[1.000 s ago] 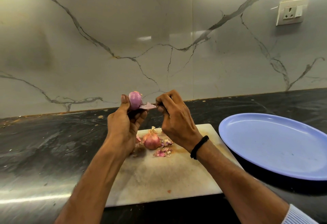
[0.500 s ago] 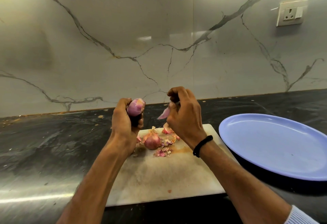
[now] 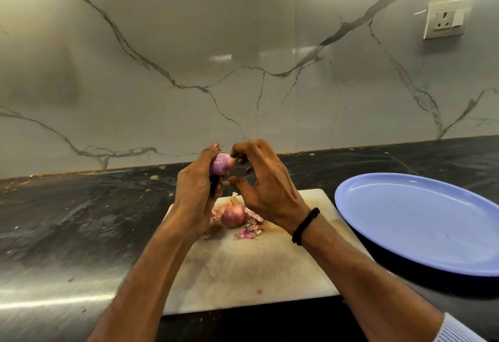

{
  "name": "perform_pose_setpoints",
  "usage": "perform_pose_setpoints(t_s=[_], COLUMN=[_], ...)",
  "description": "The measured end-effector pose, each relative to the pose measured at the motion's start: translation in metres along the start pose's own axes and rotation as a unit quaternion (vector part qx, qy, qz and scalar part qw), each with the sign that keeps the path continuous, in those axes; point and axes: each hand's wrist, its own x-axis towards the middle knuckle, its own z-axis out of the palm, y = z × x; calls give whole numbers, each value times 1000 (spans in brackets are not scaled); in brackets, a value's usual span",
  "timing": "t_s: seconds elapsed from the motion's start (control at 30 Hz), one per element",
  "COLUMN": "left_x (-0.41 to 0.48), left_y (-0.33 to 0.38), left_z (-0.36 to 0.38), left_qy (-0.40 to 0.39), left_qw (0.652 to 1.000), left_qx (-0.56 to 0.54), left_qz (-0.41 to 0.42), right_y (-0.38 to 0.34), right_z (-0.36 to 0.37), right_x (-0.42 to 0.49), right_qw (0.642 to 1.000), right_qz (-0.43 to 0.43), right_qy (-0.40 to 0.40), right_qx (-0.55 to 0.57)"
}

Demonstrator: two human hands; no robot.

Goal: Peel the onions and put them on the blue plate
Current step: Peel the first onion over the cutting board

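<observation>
Gripping, left hand (image 3: 194,188): you are closing it round the held onion (image 3: 220,165), keeping it raised above the far end of the cutting board (image 3: 256,274). Palm and curled fingers are covering the bulb's left side.
Right hand (image 3: 267,188): you are curling it in against the same bulb. The forefinger tip is pressing on its upper right end and the thumb is reaching in beneath, so the two are pinching across it. You cannot tell whether a flap of skin is sitting between them. The other fingers are arching loosely and carrying nothing.
Held onion: it is hanging clear of the board, showing a smooth purple face with a paler patch at the tip.
Second onion (image 3: 232,216): it is lying on the board below your hands, wearing papery skin, with its dry tuft pointing up.
Skin scraps (image 3: 249,229): they are lying just beside the second onion, on its right.
Blue plate (image 3: 421,223): it is sitting on the table (image 3: 67,220) just right of the board. Neither onion is touching it.
Table: dark streaked stone, carrying the board and the plate.
Wristband (image 3: 305,225): black, circling your right wrist.
Wall (image 3: 189,58): veined marble is rising behind the table, with a socket (image 3: 444,19) at upper right.
</observation>
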Motion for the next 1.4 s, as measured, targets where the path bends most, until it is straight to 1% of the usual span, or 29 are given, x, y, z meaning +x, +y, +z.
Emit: perform_pose_setpoints(t_s=[0.23, 0.57, 0.67, 0.77, 1.07, 1.23, 1.4], left_x=[-2, -4, -6, -7, -5, -4, -3], left_y=[-1, -1, -1, 0, -1, -4, -6], left_z=[0, 0, 1, 2, 1, -1, -1], left_qy=[-22, -34, -31, -25, -16, -14, -8], left_qw=[1000, 998, 998, 999, 999, 998, 997], left_qx=[19, 55, 59, 37, 30, 56, 80], left_qz=[-1, -1, 2, -9, -7, 15, 8], right_y=[2, 5, 4, 5, 2, -2, -2], right_z=[0, 2, 2, 3, 4, 1, 1], right_x=[0, -1, -1, -2, 0, -1, -1], right_qw=[1000, 1000, 999, 998, 1000, 999, 997], right_qz=[-18, -28, -29, -33, -18, -42, -56], right_qy=[0, 2, -4, -5, 0, -2, -5], right_qx=[-14, -15, -27, -44, -5, -31, -47])
